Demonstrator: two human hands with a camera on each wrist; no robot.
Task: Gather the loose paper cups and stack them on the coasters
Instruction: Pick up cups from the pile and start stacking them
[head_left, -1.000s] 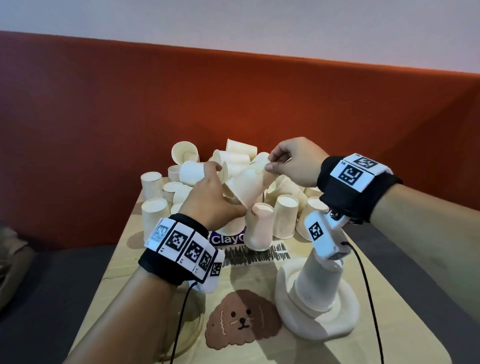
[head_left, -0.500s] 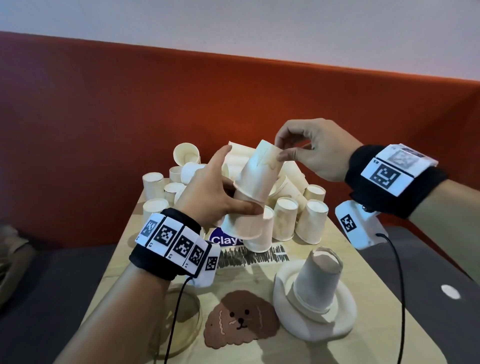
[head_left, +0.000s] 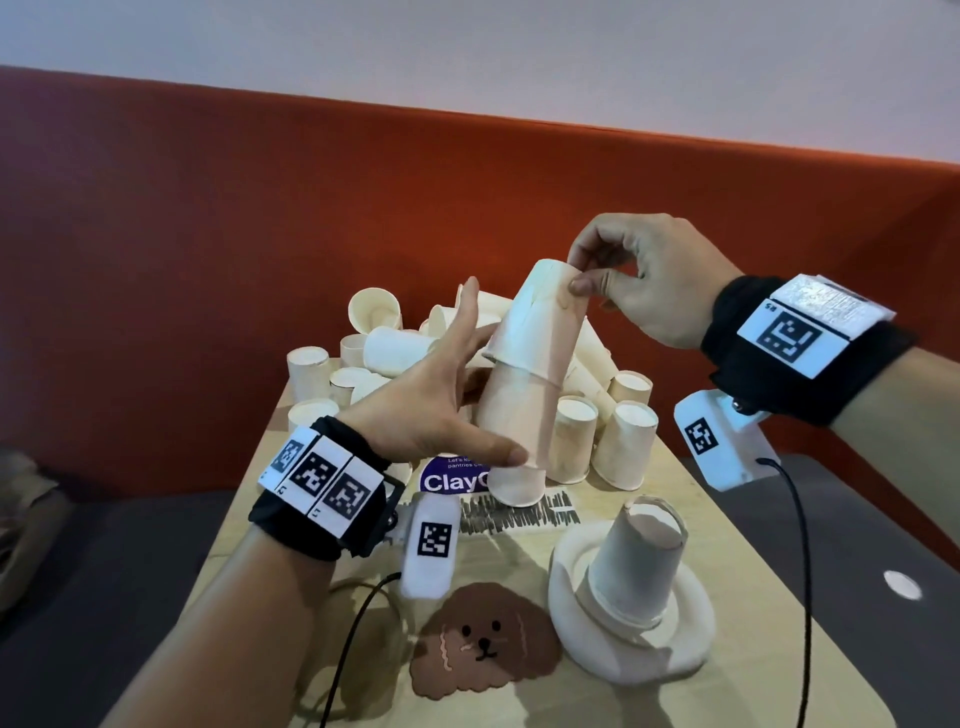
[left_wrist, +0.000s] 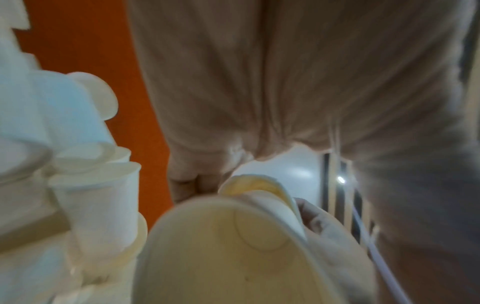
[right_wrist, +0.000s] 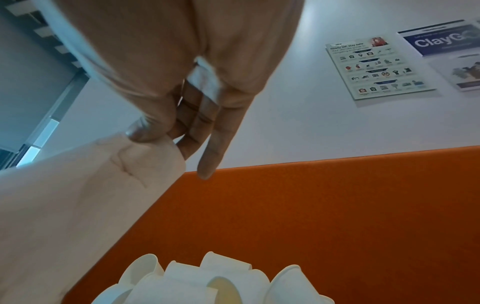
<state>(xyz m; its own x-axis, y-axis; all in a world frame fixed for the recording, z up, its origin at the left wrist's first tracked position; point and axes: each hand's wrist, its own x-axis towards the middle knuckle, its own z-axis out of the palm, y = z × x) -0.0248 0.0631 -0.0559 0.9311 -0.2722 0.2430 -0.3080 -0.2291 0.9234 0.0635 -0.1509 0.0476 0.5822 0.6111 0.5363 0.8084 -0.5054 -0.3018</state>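
Right hand (head_left: 657, 283): thumb and fingertips pinch the closed top of the upper cup (head_left: 540, 317), upside down, partly sleeved over the cup below.
Left hand (head_left: 431, 410): thumb and fingers curl round the lower cups (head_left: 514, 421), index finger lifted straight; this held stack hangs tilted above the table (head_left: 753, 582), over the far-centre.
Risk, jam: the upper cup sits skewed, its top creased under the pinch; pressing down off-axis probably wedges or crumples it.
Risk, slip: bottom cup (head_left: 518, 486) pokes out below the thumb; a slack grip likely drops it.
Risk, knock: loose cups (head_left: 597, 431) crowd just behind; a sweep could topple them.
White coaster (head_left: 675, 649), near right: holds an inverted cup stack (head_left: 636, 566), count unclear.
Dog coaster (head_left: 483, 636), near centre: bare.
Inverted cups: insides hidden, except the held stack's in the left wrist view, empty.
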